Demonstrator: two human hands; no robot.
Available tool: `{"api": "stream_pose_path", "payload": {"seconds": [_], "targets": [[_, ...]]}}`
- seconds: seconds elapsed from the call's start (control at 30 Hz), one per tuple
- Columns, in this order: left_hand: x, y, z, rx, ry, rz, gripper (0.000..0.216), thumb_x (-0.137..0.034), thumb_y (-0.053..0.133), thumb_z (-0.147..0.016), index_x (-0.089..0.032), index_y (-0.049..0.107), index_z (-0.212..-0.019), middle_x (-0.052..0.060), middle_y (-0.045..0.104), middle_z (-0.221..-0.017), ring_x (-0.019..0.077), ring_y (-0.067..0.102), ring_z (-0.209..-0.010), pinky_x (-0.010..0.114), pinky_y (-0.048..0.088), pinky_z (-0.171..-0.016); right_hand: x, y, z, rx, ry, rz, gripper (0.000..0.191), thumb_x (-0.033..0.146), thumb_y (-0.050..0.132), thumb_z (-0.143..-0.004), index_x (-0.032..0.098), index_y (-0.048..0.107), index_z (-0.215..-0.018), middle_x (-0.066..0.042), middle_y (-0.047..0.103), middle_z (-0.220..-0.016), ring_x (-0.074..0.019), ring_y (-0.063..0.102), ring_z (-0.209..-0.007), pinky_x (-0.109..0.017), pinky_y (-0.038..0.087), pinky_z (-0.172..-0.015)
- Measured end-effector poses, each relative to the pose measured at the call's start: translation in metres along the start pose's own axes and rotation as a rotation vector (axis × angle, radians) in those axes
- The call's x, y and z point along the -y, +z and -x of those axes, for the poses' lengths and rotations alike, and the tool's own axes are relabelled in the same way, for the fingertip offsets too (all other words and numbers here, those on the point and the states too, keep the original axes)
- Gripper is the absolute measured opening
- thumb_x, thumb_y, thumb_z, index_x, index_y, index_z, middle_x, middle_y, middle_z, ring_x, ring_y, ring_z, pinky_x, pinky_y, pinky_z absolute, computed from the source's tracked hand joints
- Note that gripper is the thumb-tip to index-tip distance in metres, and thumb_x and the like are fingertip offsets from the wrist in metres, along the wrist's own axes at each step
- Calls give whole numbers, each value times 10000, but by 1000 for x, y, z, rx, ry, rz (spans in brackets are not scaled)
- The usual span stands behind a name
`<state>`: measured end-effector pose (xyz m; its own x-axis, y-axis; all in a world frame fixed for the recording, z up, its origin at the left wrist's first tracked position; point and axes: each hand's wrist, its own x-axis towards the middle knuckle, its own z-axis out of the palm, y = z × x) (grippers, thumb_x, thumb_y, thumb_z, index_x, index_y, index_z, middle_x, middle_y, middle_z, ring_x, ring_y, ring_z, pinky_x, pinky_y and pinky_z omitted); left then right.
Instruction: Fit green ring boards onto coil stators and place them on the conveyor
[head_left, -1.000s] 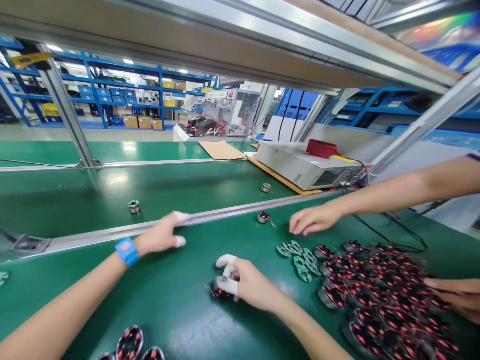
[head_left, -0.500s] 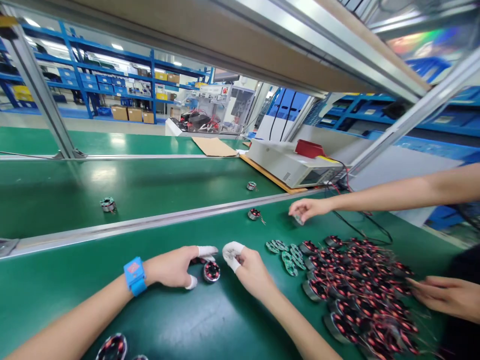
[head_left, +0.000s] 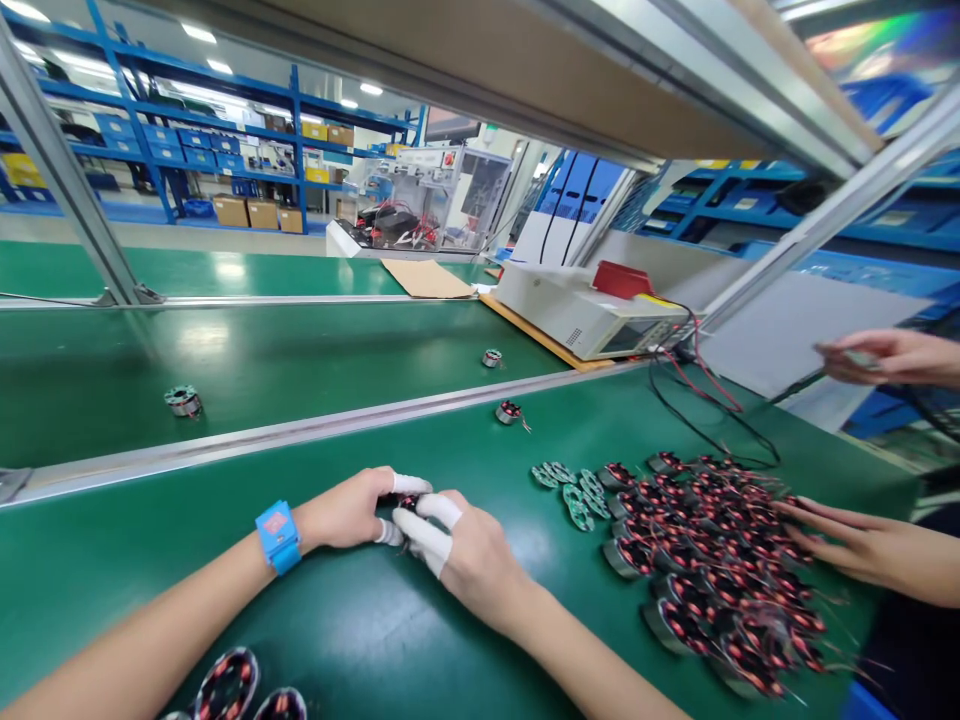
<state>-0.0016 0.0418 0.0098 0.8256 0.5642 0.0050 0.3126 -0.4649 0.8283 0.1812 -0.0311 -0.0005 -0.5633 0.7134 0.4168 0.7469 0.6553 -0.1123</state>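
Light is reflected by the smooth, glossy worktop (head_left: pixel 450 660) and, more dully, by the metal rail (head_left: pixel 300 430). Shiny metal rims are seen on the stators (head_left: pixel 667 622); the sheet (head_left: pixel 427 279) is made of matt cardboard.

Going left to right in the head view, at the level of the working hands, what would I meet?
Blue wristband, left hand, right hand, green ring-shaped boards, pile of wire-wound rings, another person's hand at the pile's edge.

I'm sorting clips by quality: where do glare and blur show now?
Head view: pale glare on the green bench; head view: another person's raised hand looks smeared; head view: coil between left hand and right hand looks dark, unclear.
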Motion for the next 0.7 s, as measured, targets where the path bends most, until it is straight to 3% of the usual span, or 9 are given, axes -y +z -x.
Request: {"api": "stream_pose_path", "payload": {"seconds": [0.1,0.23,0.43,0.53,0.6,0.67,0.7], "targets": [[1,-2,1,28,40,-51,501,-83,606,-676,-220,591,-1158,23,596,-939,181,547,-885,271,421,-808,-1,0,-3,-37,-122,-9,275,156,414,-904,217,681,-929,-72,680,-797,-192,595,-728,-282,479,-560],[2,-6,1,60,70,-52,458,-105,636,-682,-224,606,-1124,22,567,-936,180,529,-912,259,407,-838,-6,-7,2,-165,-113,-192,290,130,420,-892,240,687,-913,-47,704,-827,-170,621,-784,-273,514,-637],[-1,-9,2,85,47,-66,442,-102,618,-708,-213,598,-1135,30,549,-929,185,528,-909,262,409,-839,-3,-16,9,113,-248,-54,351,104,325,-872,195,652,-784,-58,650,-687,-172,579,-685,-277,466,-577],[-1,-8,2,96,46,-72,425,-112,615,-715,-217,602,-1126,29,541,-914,186,525,-897,265,412,-832,10,-12,6,164,-342,9,315,105,338,-843,170,599,-679,-57,595,-611,-184,535,-627,-293,435,-546],[0,-7,3,94,46,-73,424,-109,604,-716,-227,602,-1123,28,538,-911,184,524,-883,265,416,-825,18,-12,5,188,-368,-7,247,189,394,-849,170,597,-710,-54,600,-633,-194,544,-659,-297,437,-556],[2,-5,5,83,43,-64,443,-108,585,-720,-240,590,-1143,29,540,-928,184,523,-882,268,418,-829,17,-19,6,183,-314,-54,248,308,416,-869,176,622,-827,-56,643,-722,-196,573,-722,-292,456,-598],[3,-5,6,79,35,-57,455,-114,576,-724,-247,579,-1160,31,541,-944,185,524,-887,272,417,-837,11,-25,7,160,-207,-51,283,337,394,-886,182,631,-887,-59,663,-773,-192,590,-755,-286,466,-632]]}}
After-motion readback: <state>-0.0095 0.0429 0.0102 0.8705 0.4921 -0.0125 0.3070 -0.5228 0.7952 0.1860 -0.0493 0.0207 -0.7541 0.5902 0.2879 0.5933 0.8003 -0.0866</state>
